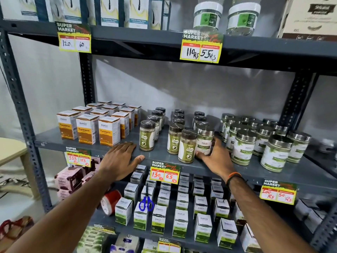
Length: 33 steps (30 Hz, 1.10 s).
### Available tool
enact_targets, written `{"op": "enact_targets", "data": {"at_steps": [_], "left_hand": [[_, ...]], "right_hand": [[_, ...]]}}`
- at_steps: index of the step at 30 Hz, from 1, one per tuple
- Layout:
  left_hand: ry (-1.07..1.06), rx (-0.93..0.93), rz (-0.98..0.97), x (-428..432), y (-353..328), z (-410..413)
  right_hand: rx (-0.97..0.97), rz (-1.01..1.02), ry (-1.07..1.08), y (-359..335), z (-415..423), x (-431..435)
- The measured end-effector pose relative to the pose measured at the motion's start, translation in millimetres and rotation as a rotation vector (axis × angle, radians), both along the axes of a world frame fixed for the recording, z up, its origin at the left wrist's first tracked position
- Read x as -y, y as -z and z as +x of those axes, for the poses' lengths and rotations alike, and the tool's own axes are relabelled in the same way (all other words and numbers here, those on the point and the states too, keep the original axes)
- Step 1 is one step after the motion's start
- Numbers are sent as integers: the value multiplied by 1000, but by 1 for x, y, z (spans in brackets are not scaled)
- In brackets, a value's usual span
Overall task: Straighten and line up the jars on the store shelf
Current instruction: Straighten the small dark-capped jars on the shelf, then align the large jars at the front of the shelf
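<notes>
On the grey middle shelf (160, 154) stand rows of dark-lidded green powder jars. One front jar (147, 136) is upright; another front jar (187, 146) stands tilted, out of line. My right hand (215, 157) wraps around a steel-lidded glass jar (205, 141) with a white and green label, right beside the tilted jar. Further right, more steel-lidded jars (242, 147) stand in loose rows. My left hand (121, 157) rests flat on the shelf's front edge, fingers spread, holding nothing.
Turmeric boxes (109, 130) fill the shelf's left part. Price tags (165, 172) hang from the shelf edges. Below are white boxes (180, 222), blue-handled scissors (146, 203) and a red tape roll (110, 201). Gel jars (207, 15) stand on the shelf above.
</notes>
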<state>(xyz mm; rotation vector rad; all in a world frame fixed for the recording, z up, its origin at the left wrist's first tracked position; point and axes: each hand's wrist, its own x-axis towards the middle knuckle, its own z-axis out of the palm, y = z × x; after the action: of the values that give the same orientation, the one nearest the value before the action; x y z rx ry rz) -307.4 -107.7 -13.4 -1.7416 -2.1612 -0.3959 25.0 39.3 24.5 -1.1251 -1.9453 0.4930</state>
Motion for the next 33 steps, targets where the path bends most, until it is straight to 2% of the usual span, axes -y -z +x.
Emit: {"op": "enact_targets", "data": {"at_steps": [4, 8, 11, 15, 21, 25, 28, 33], "left_hand": [[-6, -3, 8, 0, 0, 0], [3, 19, -26, 3, -5, 2], [22, 109, -53, 11, -18, 5], [23, 218, 62, 28, -44, 30], [142, 109, 304, 33, -103, 123], [277, -30, 347, 11, -117, 198], [345, -70, 313, -11, -110, 247], [322, -37, 110, -45, -78, 293]], "right_hand": [[61, -8, -13, 0, -1, -10], [21, -7, 16, -2, 6, -9], [-19, -9, 43, -8, 17, 0], [-78, 30, 41, -25, 41, 24], [-171, 86, 53, -62, 101, 60], [-209, 137, 121, -83, 158, 70], [-245, 132, 180, -91, 205, 69], [-222, 103, 301, -76, 270, 52]]}}
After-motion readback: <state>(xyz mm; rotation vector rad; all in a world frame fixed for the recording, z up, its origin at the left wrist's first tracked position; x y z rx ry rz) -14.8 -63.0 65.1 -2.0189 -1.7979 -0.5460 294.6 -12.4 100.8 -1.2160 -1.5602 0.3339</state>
